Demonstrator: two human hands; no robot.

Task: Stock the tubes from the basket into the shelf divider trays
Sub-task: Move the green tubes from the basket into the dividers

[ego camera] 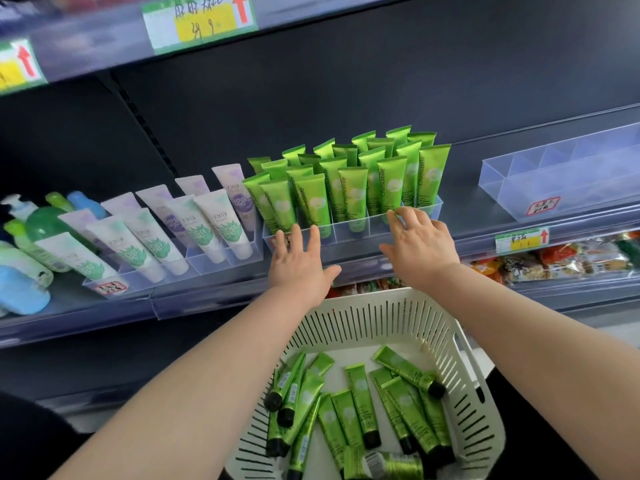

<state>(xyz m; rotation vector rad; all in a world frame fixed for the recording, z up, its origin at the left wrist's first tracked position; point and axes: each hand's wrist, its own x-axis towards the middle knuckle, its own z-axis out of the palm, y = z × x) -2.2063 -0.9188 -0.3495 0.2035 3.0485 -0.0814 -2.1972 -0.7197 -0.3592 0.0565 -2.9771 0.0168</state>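
A clear divider tray (349,233) on the shelf holds several upright green tubes (353,188) in rows. My left hand (299,265) lies flat with straight fingers against the tray's front wall at its left end. My right hand (419,244) touches the tray's front rim toward its right end, fingers loosely bent over the edge, holding no tube. Below my arms stands a white slotted basket (398,317) with several loose green tubes (360,407) lying on its floor.
Left of the green tray, another clear tray (207,265) holds white tubes (207,223), with green and blue bottles (24,258) beyond. A clear divider tray (554,181) with nothing in it sits at the right. Snack packets (554,261) fill the shelf below.
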